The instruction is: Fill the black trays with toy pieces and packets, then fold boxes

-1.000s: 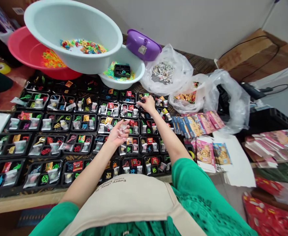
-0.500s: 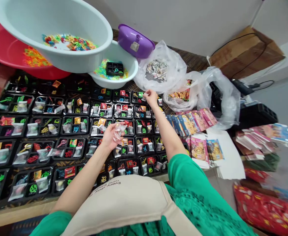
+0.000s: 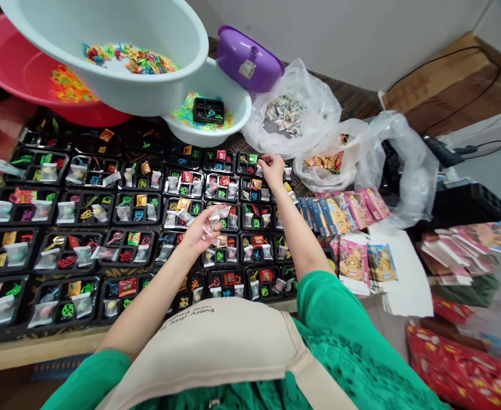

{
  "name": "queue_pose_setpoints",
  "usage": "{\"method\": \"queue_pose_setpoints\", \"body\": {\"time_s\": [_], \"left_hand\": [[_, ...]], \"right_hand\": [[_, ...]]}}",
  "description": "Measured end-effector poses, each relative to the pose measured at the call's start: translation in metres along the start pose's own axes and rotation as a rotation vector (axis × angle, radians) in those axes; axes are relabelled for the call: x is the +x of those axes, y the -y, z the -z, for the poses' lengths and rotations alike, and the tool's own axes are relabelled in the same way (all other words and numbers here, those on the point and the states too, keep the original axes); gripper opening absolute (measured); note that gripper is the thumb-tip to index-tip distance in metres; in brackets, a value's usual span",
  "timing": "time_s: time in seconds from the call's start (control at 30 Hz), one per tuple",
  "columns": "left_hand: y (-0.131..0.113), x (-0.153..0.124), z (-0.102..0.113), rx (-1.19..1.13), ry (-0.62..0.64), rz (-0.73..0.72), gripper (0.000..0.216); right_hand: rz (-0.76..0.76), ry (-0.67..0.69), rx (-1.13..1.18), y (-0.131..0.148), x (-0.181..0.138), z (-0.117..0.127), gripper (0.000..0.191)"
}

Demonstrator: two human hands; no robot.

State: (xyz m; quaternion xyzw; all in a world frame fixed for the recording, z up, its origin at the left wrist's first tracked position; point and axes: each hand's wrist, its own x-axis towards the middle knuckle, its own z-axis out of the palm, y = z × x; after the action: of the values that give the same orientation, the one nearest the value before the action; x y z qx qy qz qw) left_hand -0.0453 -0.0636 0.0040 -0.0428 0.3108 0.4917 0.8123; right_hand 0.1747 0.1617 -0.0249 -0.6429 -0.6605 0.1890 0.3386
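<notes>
Several small clear-wrapped packets (image 3: 216, 219) rest in my left hand (image 3: 201, 232), its fingers curled around them above the middle rows of trays. Farther back, my right hand (image 3: 272, 169) reaches to the right end of a back-row tray (image 3: 247, 163). Its thumb and fingertips are pinched together over a small whitish wrapped packet (image 3: 259, 171). Black compartment trays (image 3: 179, 183) stand in rows under both hands. Coloured plastic trinkets, red or orange sachets and clear-wrapped packets lie in their compartments.
A pale blue tub (image 3: 147, 91), a red basin (image 3: 11, 74) and a smaller basin (image 3: 207, 135) hold coloured pieces at the back left. Plastic bags with small packets (image 3: 286, 114) and sachets (image 3: 325, 164) stand at the back right. Printed booklets (image 3: 353, 259) lie right of my arm.
The view has shifted, so the scene sits farther right. My right hand has stayed by the back-row tray, its fingers lowered slightly over it. My left hand still holds the packets.
</notes>
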Motion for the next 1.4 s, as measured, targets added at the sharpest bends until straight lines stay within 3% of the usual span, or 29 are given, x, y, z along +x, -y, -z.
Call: {"method": "queue_pose_setpoints", "body": {"time_s": [0.1, 0.23, 0.3, 0.37, 0.47, 0.53, 0.63, 0.73, 0.87, 0.97, 1.07, 1.1, 1.2, 1.23, 1.33, 1.4], "left_hand": [[-0.001, 0.000, 0.000, -0.026, -0.024, -0.034, 0.014], [-0.001, 0.002, 0.001, -0.029, -0.041, -0.094, 0.016], [0.001, 0.003, 0.002, -0.006, -0.058, -0.138, 0.018], [0.003, 0.004, 0.003, 0.023, -0.091, -0.196, 0.021], [0.004, 0.004, 0.004, 0.050, -0.137, -0.263, 0.026], [0.004, 0.004, 0.005, 0.063, -0.140, -0.271, 0.028], [0.005, 0.005, 0.007, 0.085, -0.111, -0.246, 0.030], [0.008, 0.006, 0.009, 0.107, -0.096, -0.219, 0.031], [0.009, 0.007, 0.010, 0.133, -0.076, -0.167, 0.031], [0.008, 0.006, 0.008, 0.124, -0.043, -0.145, 0.029], [0.006, 0.004, 0.005, 0.095, -0.046, -0.150, 0.027], [0.005, 0.004, 0.004, 0.083, -0.057, -0.157, 0.026], [0.004, 0.005, 0.003, 0.043, -0.109, -0.190, 0.023], [0.004, 0.005, 0.003, 0.032, -0.127, -0.198, 0.023], [0.004, 0.008, 0.005, 0.022, -0.156, -0.217, 0.025], [0.004, 0.009, 0.008, 0.023, -0.151, -0.227, 0.025]], "right_hand": [[0.105, 0.156, 0.165, 0.032, -0.035, 0.003, 0.020], [0.259, 0.538, 0.298, 0.078, -0.105, 0.003, 0.029], [0.249, 0.617, 0.321, 0.093, -0.132, 0.004, 0.026], [0.199, 0.607, 0.340, 0.101, -0.142, 0.005, 0.024], [0.140, 0.491, 0.351, 0.094, -0.117, 0.007, 0.030], [0.111, 0.379, 0.326, 0.079, -0.077, 0.008, 0.029], [0.034, 0.227, 0.168, 0.051, -0.011, 0.004, 0.012], [0.022, 0.273, -0.006, 0.030, 0.033, -0.010, 0.012], [0.055, 0.361, -0.160, 0.024, 0.045, -0.031, 0.014], [0.143, 0.308, -0.233, 0.036, 0.030, -0.036, 0.013], [0.248, 0.260, -0.078, 0.062, -0.005, -0.028, 0.021], [0.262, 0.328, 0.026, 0.072, -0.020, -0.024, 0.023], [0.260, 0.718, 0.277, 0.099, -0.070, -0.008, 0.028], [0.251, 0.780, 0.314, 0.105, -0.086, -0.004, 0.028], [0.217, 0.812, 0.372, 0.116, -0.116, 0.000, 0.026], [0.201, 0.783, 0.382, 0.116, -0.118, -0.003, 0.026]]}}
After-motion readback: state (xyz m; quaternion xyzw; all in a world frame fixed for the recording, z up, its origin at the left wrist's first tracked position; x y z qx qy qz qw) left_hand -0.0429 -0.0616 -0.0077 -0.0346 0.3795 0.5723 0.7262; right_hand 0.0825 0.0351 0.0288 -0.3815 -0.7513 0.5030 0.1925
